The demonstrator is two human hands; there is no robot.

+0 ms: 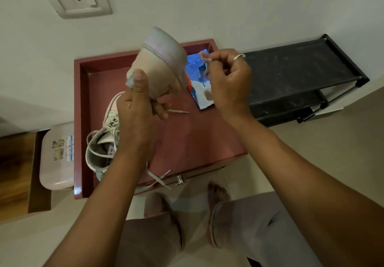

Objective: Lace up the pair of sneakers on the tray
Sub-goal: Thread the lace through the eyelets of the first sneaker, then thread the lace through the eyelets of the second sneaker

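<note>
My left hand [136, 108] grips a pale sneaker [164, 63] lifted above the dark red tray [187, 140], its sole turned toward me and its toe pointing up. My right hand [226, 81] pinches the end of a white shoelace [204, 58] between thumb and fingers, just right of the lifted shoe. A loose lace tip [178, 111] hangs below the left hand. The second sneaker [104, 140] lies on the tray's left side, partly hidden by my left forearm, its laces trailing over the tray's front edge [160, 178].
A blue and white packet [199, 83] lies at the tray's back right. A black shoe rack [299, 75] stands to the right by the wall. A pink stool [56, 158] sits left of the tray. My bare feet and knees are below the front edge.
</note>
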